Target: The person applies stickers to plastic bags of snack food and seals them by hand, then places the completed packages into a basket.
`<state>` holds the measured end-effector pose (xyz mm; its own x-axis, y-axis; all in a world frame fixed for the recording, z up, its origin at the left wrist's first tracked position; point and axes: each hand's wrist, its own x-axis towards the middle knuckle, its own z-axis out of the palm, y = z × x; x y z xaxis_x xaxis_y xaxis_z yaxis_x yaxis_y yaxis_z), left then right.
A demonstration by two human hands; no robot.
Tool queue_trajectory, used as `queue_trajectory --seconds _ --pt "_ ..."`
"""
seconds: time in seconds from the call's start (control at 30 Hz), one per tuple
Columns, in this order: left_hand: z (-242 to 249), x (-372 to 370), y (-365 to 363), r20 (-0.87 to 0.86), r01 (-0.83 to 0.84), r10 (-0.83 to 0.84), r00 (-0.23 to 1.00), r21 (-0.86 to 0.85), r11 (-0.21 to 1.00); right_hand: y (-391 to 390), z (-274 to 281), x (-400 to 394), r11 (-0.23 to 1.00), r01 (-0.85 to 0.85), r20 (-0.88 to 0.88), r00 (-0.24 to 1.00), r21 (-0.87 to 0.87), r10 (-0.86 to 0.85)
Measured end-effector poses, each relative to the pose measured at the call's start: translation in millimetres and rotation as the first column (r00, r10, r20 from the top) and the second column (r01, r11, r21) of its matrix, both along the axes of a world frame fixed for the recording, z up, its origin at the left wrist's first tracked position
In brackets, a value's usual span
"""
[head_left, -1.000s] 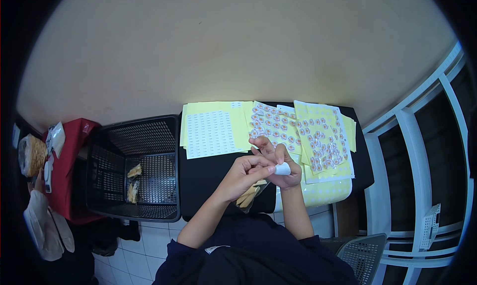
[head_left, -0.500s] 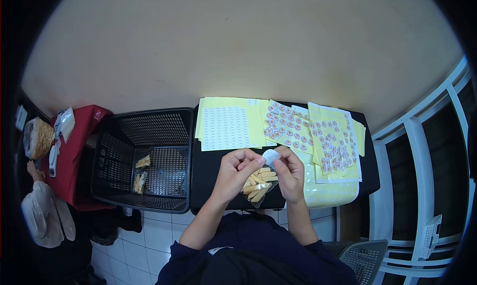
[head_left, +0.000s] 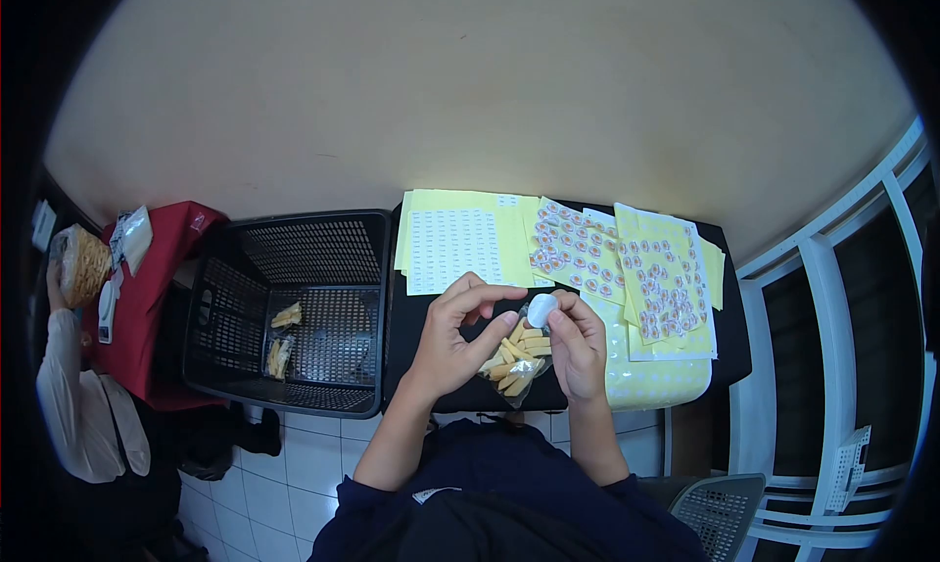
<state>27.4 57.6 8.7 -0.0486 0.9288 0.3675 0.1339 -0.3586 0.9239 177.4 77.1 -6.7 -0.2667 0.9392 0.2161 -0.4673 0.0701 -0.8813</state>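
Between thumb and fingers, my right hand (head_left: 578, 347) pinches a round white sticker (head_left: 541, 310). To its left is my left hand (head_left: 458, 335), index finger and thumb apart, with nothing between them. Under both hands a clear plastic bag of pale yellow snack sticks (head_left: 516, 364) lies near the front edge of the black-covered table. Behind the hands is a yellow sheet of small printed white labels (head_left: 455, 249). Sheets with round printed stickers (head_left: 671, 288) overlap at the right.
A black plastic basket (head_left: 284, 399) at the left holds small snack packs (head_left: 280, 356). Farther left, a red-covered table (head_left: 157, 268) bears a white device (head_left: 107, 307) and a large snack bag (head_left: 86, 263), which a co-worker's hand touches. A grey chair (head_left: 725, 508) stands at lower right.
My left index finger and thumb have opened away from the white sticker, which stays in my right hand. The co-worker's hand has moved up to the large snack bag.
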Motion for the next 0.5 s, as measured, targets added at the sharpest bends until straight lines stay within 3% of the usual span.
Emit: queue_trajectory --seconds 0.27,0.37,0.43,0.5 --pt "-0.5 4.4 3.2 -0.075 0.058 -0.056 0.996 0.023 0.998 -0.3 -0.5 3.9 0.999 -0.013 -0.006 1.0 -0.04 0.013" --pt "4.1 4.4 1.5 -0.11 0.026 -0.025 0.994 0.014 1.0 0.6 -3.6 6.9 0.994 0.087 0.134 0.986 0.065 -0.095" --pt "3.9 3.9 1.6 -0.131 0.017 -0.016 0.991 0.002 1.0 2.2 -6.9 9.6 0.949 0.199 0.337 0.9 0.245 -0.276" --pt "1.6 3.8 2.0 -0.173 -0.035 0.042 0.984 0.041 0.999 1.9 -3.2 9.8 0.916 0.234 0.395 0.847 0.325 -0.356"
